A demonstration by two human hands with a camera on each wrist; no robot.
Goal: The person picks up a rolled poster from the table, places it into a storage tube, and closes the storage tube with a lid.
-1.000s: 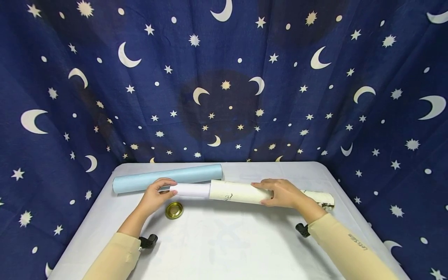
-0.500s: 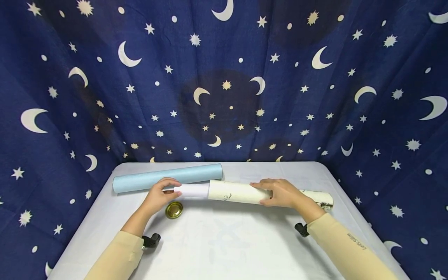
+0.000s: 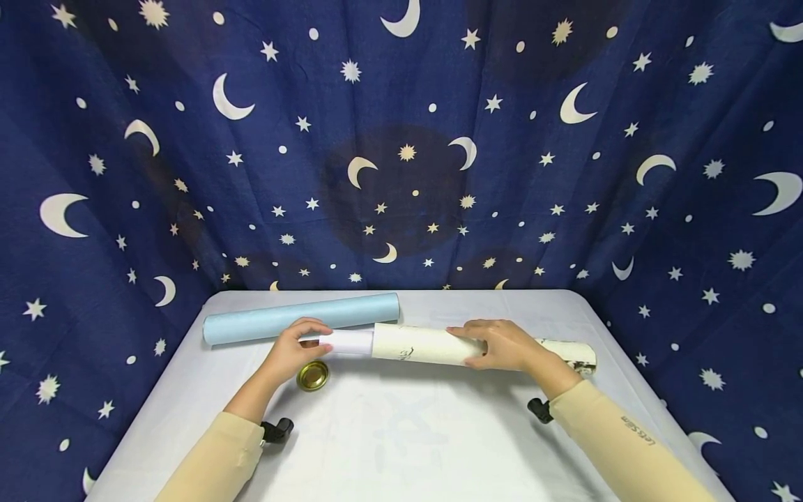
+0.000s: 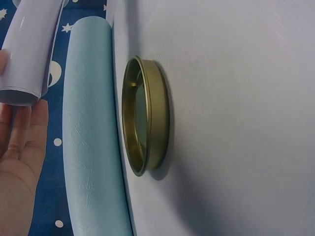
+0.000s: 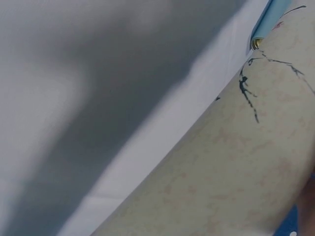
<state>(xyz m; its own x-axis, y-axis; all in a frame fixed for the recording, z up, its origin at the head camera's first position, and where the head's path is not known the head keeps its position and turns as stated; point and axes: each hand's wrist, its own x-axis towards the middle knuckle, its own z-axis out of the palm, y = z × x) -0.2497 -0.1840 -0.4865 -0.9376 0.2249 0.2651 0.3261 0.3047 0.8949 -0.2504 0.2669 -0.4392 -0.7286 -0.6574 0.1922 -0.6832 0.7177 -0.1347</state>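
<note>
A cream tube with dark ink marks lies across the white table. A white paper roll sticks out of its left end. My left hand grips the roll's free end, fingers curled over it; the left wrist view shows the roll against my fingers. My right hand grips the cream tube near its middle. The right wrist view shows the tube's wall up close. A gold metal cap lies on the table just below my left hand.
A light blue tube lies behind the roll, along the table's far left. The gold cap sits open side toward the blue tube. Dark blue cloth with moons and stars hangs round the table.
The white roll has slid further right into the cream tube, so less of it shows. My left hand moved right with it. The right hand barely moved.
</note>
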